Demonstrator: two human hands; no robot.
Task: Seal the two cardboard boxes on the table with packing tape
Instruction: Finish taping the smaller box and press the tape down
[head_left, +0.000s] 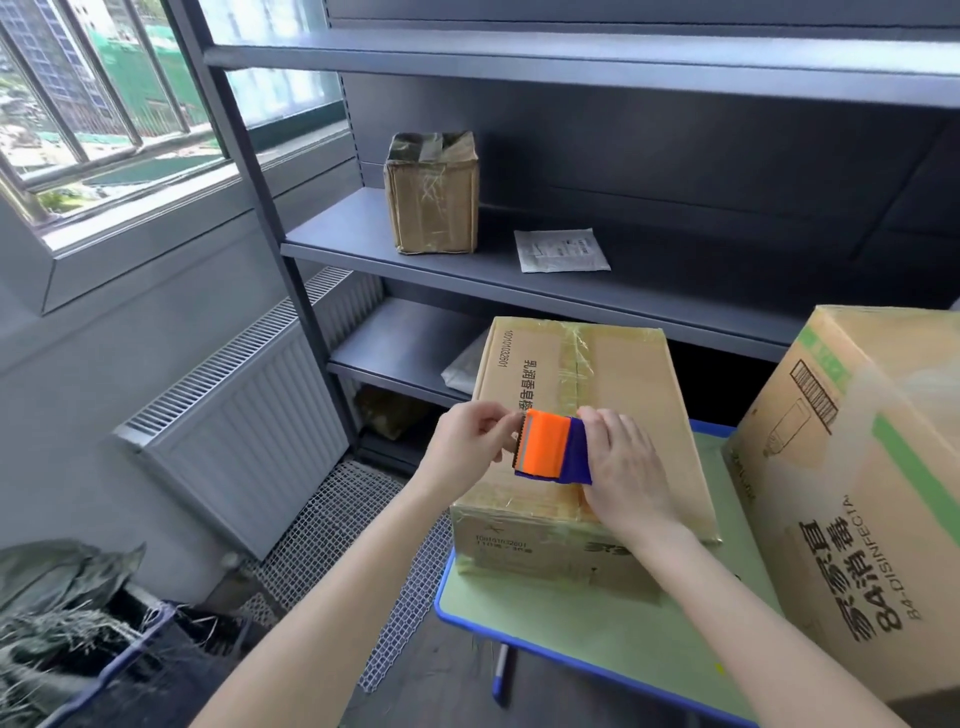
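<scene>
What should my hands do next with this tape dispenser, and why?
Probably pull the tape end free. The left hand pinches at the toothed edge of the orange-and-blue tape dispenser, which the right hand holds over the smaller cardboard box; no strip shows yet.

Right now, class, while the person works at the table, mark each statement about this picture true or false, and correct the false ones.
1. A plain brown box and a bigger green-printed box stand on the green table. True.
2. The left hand and the right hand both hold the orange-and-blue tape dispenser. True.
3. The tape dispenser is held over the green-printed box. False: it is over the plain brown box.
4. The white packet lies on top of the small taped box. False: it lies flat on the shelf beside that box, not touching it.
</scene>
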